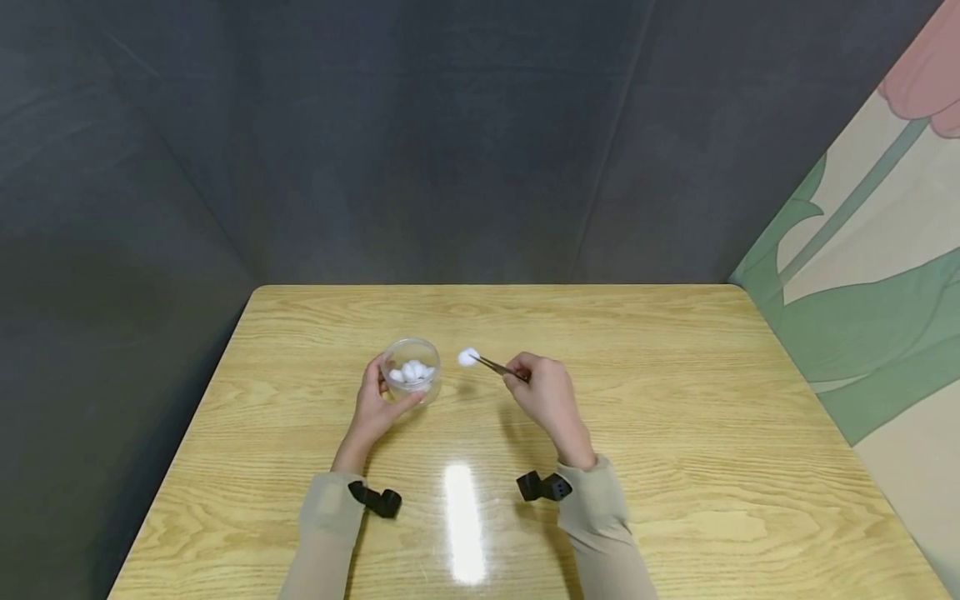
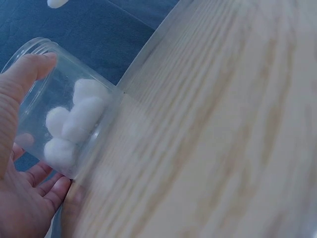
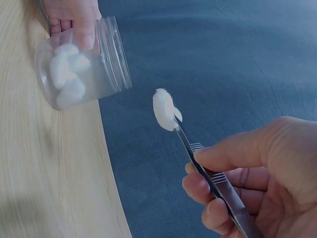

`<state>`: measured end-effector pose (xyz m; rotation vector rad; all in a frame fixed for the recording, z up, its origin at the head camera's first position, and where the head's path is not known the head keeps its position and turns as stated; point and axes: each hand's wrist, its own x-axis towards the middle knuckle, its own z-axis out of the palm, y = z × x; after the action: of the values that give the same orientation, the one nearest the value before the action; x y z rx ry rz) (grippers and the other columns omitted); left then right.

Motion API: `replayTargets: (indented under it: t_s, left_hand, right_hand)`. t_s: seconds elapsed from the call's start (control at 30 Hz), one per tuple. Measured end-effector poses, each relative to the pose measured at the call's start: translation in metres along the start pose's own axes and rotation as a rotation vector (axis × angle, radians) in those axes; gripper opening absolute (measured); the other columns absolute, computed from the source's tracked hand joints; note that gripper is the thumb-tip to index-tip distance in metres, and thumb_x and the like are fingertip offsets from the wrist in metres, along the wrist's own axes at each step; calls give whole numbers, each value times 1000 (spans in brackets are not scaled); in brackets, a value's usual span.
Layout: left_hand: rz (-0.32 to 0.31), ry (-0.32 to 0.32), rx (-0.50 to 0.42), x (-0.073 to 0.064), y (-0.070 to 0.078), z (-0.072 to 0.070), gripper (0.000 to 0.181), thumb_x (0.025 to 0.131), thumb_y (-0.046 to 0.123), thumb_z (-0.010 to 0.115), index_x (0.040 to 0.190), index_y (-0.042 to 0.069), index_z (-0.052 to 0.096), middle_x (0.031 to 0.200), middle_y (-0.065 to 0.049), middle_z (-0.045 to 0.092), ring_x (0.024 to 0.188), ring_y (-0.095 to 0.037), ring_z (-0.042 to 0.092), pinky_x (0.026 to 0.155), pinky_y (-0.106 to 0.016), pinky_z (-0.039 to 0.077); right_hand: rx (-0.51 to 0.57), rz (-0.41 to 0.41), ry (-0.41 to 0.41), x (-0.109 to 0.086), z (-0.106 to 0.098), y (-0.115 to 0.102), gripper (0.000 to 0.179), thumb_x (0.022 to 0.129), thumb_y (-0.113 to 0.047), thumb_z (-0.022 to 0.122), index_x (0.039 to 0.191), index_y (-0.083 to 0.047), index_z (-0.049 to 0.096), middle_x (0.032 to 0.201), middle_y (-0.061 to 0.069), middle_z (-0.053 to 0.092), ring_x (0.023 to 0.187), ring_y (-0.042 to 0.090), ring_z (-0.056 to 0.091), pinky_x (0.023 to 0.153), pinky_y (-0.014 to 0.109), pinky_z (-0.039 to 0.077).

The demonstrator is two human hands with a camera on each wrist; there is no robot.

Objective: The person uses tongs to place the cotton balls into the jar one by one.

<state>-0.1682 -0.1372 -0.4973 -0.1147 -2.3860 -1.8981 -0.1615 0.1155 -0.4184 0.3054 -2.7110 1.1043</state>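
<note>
Metal tweezers [image 3: 229,196] are pinched between the thumb and fingers of my right hand [image 1: 550,397]. Their tips grip a white cotton ball [image 3: 164,110], held up to the right of a clear plastic jar [image 1: 411,351]. My left hand [image 1: 378,414] holds this lidless jar around its side, thumb near the rim in the left wrist view. Several more cotton balls [image 2: 81,119] lie at the bottom of the jar, which stands upright on the table.
The wooden table [image 1: 675,433] has a glare streak between the forearms. A dark cloth [image 1: 450,150] hangs behind its far edge. At the right is a flower-patterned fabric [image 1: 885,275]. A small black camera is strapped to each wrist.
</note>
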Motion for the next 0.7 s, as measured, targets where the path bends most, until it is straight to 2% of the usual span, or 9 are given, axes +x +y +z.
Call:
replayTargets:
  t_s: [0.1,0.27,0.37,0.47,0.7]
  left_hand:
    - [4,5,-8,3,-9,0,82,75,3,77,140,-5,28,133,-28,38,114,-35,41,93,-50,34]
    - [-18,14,-1,10,-32,1,85,74,9,80,141,4,29,134,-21,40,114,-29,41,94,-45,33]
    - [-21,15,12,11,-35,1,85,74,11,80,142,6,29,134,-19,40,114,-27,41,94,-43,34]
    - [-23,15,-4,10,-32,1,85,73,10,80,141,6,30,135,-20,40,114,-28,41,94,-44,34]
    - [-1,1,3,1,-1,0,82,75,3,76,139,-7,28,132,-30,38,114,-36,40,94,-50,34]
  right_hand:
    - [5,-7,-4,2,1,-2,6,81,-2,69,76,-4,67,64,3,61,49,11,44,49,27,37]
    - [7,-6,-16,5,2,-5,6,82,-3,69,77,-5,67,65,2,61,50,11,45,49,27,37]
    - [7,-2,-19,6,4,-7,6,82,-4,69,77,-5,67,65,2,62,50,11,45,49,27,38]
    - [4,-8,-15,7,5,-9,6,81,-4,69,76,-6,67,64,2,62,50,11,46,49,27,38]
    - [4,-29,-14,9,9,-13,6,81,-4,70,76,-6,67,65,1,62,51,11,47,50,27,39]
